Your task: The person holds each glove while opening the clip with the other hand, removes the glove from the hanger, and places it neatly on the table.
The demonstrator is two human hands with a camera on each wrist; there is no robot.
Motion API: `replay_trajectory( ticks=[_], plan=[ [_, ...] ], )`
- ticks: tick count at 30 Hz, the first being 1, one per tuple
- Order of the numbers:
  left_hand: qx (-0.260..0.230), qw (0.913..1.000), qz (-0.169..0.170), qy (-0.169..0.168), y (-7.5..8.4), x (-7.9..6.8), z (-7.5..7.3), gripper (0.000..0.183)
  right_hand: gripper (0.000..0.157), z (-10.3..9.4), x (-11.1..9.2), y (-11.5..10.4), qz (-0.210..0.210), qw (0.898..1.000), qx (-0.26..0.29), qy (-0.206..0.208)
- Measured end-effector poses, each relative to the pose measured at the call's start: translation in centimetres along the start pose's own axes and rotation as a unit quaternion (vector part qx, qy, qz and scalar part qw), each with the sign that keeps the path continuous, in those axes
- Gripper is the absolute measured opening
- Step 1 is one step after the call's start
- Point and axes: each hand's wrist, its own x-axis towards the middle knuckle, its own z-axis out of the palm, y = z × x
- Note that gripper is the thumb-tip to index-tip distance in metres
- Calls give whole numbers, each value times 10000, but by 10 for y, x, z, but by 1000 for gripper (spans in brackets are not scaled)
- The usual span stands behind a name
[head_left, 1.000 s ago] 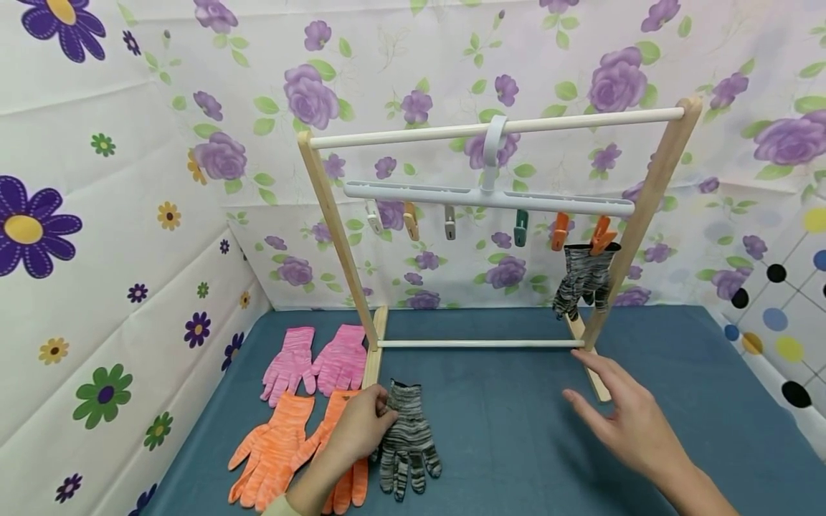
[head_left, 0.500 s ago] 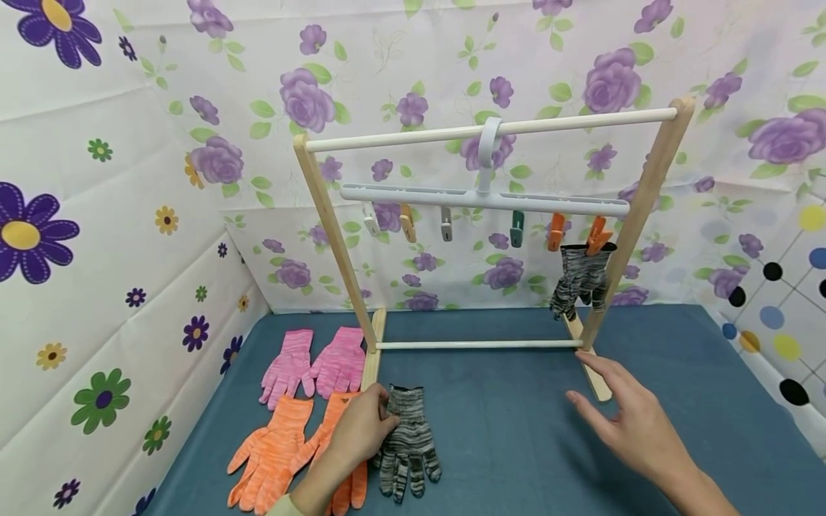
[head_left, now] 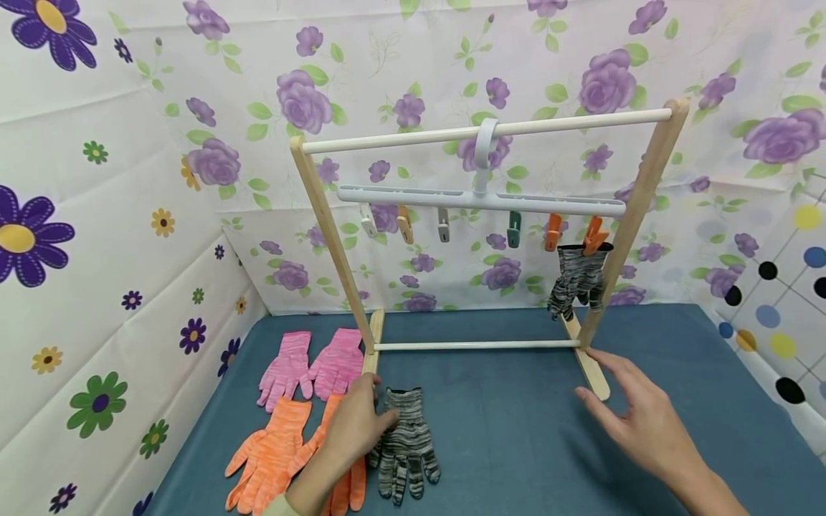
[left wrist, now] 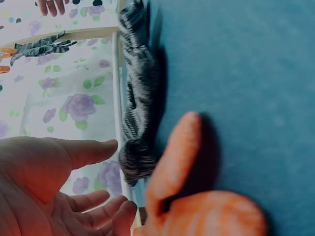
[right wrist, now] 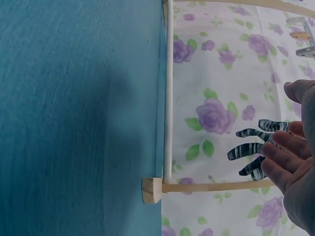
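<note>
My left hand (head_left: 355,423) is beside the grey-and-black striped knit glove (head_left: 408,448) that lies on the table, fingers toward the back. In the left wrist view its thumb and fingers (left wrist: 88,155) stand apart with nothing between them, close to the striped glove (left wrist: 140,98). An orange glove (head_left: 351,484) lies partly hidden under this hand and forearm. My right hand (head_left: 645,423), thumb and fingers spread and holding nothing, hovers near the wooden rack's right foot (head_left: 594,376). Another striped glove (head_left: 579,276) hangs from an orange clothespin (head_left: 594,235) at the hanger's right end.
A pale grey hanger (head_left: 413,196) hooks over the rack's top bar (head_left: 581,123), with several clips below it, including a green clip (head_left: 513,229). To the left lie a pink glove (head_left: 287,369), another pink glove (head_left: 338,362) and an orange glove (head_left: 274,455).
The fingers of my left hand have parted from the striped glove's cuff and spread, moving slightly to the left. My right hand has moved slightly right relative to the rack.
</note>
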Motion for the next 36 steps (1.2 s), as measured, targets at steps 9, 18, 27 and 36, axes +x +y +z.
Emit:
replay_trajectory(
  ticks=[9, 18, 27, 36],
  plan=[
    [107, 9994, 231, 234, 14, 6, -7, 65, 71, -9, 3, 7, -37, 9998, -69, 171],
    [80, 9974, 541, 477, 31, 15, -10, 67, 68, -21, 8, 14, 197, 9994, -95, 254],
    [66, 9922, 1119, 539, 59, 21, -13, 70, 67, -33, 14, 23, 521, 9981, -2, 332],
    [-109, 9880, 1449, 520, 85, 32, -12, 72, 66, -44, 21, 31, 560, 9965, 89, 608]
  ],
)
